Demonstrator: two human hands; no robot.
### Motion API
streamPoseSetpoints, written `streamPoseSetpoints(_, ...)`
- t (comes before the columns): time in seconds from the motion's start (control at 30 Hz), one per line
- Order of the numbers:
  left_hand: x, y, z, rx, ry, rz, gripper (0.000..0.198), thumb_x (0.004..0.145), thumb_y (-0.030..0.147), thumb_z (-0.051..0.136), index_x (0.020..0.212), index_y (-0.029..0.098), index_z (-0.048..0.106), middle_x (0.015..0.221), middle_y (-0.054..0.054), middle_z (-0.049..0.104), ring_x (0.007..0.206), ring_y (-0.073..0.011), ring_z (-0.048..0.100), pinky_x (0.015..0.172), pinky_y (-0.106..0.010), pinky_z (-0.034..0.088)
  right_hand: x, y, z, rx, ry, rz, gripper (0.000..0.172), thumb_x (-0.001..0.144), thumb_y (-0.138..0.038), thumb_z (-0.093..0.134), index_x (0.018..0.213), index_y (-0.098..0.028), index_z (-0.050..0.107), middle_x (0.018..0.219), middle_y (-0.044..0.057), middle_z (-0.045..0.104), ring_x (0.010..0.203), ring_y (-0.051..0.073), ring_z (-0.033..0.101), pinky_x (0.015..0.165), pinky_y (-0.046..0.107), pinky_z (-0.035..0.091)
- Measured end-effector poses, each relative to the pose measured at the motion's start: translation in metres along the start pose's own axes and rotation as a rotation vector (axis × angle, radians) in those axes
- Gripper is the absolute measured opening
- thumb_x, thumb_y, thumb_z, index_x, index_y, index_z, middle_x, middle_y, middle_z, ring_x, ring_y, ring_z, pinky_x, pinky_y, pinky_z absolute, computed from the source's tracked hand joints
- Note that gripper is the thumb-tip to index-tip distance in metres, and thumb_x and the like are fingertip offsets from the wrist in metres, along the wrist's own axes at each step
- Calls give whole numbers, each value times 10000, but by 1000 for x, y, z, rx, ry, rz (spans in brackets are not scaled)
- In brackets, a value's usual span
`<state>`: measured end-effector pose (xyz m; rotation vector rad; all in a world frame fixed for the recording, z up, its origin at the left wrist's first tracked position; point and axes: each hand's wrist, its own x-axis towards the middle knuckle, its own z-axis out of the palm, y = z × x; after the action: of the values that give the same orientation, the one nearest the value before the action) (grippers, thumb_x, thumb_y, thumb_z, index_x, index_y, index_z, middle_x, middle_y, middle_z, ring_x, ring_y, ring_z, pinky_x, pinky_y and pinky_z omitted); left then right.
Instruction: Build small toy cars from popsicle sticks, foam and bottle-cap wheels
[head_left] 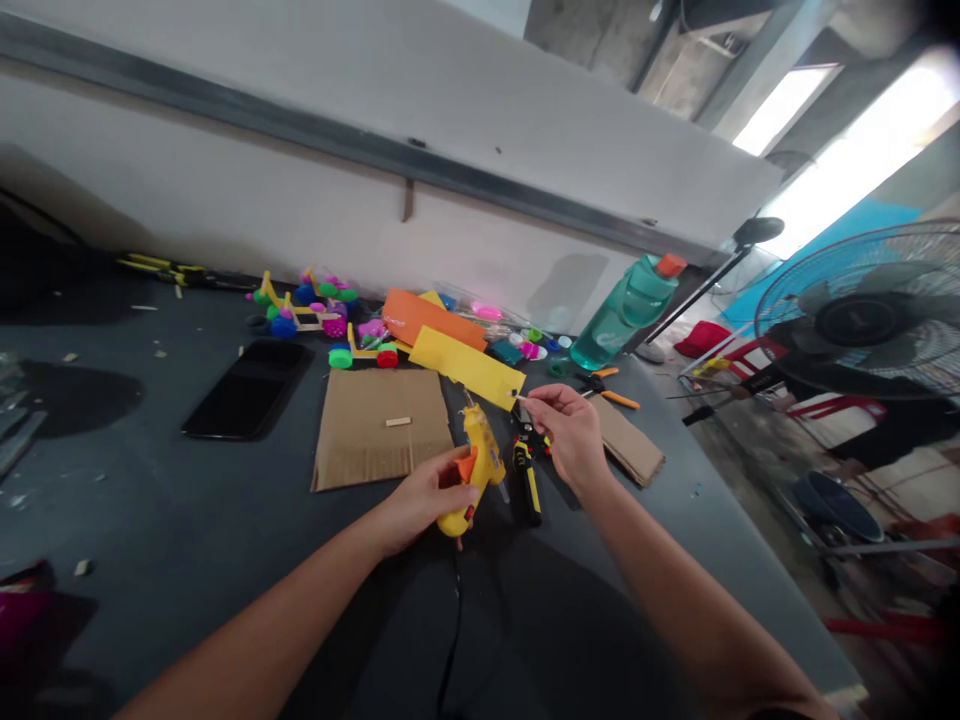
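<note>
My left hand [429, 500] is wrapped round the handle of a yellow glue gun [484, 452], its nozzle pointing up and away from me and its black cord running toward me. The fingertips of my right hand [566, 425] pinch a small pale piece [523, 400], too small to name, in front of a yellow sheet [469, 365]. Just below that hand lie pliers [527, 480] with yellow and black handles. Left of the glue gun, a flat cardboard square [367, 425] bears a short wooden strip [398, 422].
A black phone [247, 390] lies at the left. Behind the cardboard are small toy-like assemblies with coloured wheels [304, 310] and an orange sheet [431, 318]. A teal bottle [619, 315], orange-handled pliers [619, 399] and folded cardboard [630, 445] are at the right. A fan [862, 318] stands beyond the table.
</note>
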<state>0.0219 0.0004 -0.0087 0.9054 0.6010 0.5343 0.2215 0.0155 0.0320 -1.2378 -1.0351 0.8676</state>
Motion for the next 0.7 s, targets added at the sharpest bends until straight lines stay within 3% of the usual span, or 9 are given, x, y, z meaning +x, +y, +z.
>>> streamPoseSetpoints(0.13, -1, 1, 3, -9, 64, 53, 722, 647, 226, 726, 1280, 193, 380, 812, -5, 571, 611, -102, 542, 554, -238, 450, -4, -6, 6, -136, 11, -97, 115, 665, -249, 700, 721, -188, 621, 598, -34, 566, 506, 82, 461, 474, 211, 355)
streamPoseSetpoints(0.3, -2, 1, 5, -25, 114, 48, 772, 627, 207, 720, 1296, 192, 335, 847, -10, 578, 628, -98, 525, 584, -240, 423, -16, -15, 23, -416, -58, -441, 13, 744, -210, 626, 737, -200, 630, 735, 11, 625, 654, 132, 558, 604, 262, 443)
streamPoseSetpoints(0.4, -1, 0, 5, -26, 118, 48, 801, 610, 210, 723, 1303, 180, 322, 832, -6, 572, 638, -100, 520, 594, -241, 416, -17, -19, 30, -569, -160, -602, 64, 777, -174, 584, 747, -206, 631, 756, 17, 637, 670, 134, 565, 636, 271, 452)
streamPoseSetpoints(0.53, 1, -3, 4, -37, 134, 57, 807, 591, 208, 731, 1292, 188, 333, 856, -9, 569, 671, -107, 529, 609, -242, 418, -11, -20, 36, -678, -211, -695, 99, 789, -151, 552, 760, -212, 625, 746, 21, 636, 712, 151, 579, 658, 280, 468)
streamPoseSetpoints(0.7, 4, -8, 0, -61, 98, 84, 782, 577, 203, 739, 1263, 200, 365, 894, -27, 576, 663, -103, 534, 607, -246, 427, 0, -24, 39, -696, -152, -744, 109, 784, -141, 546, 742, -214, 617, 746, 21, 635, 715, 157, 573, 648, 286, 470)
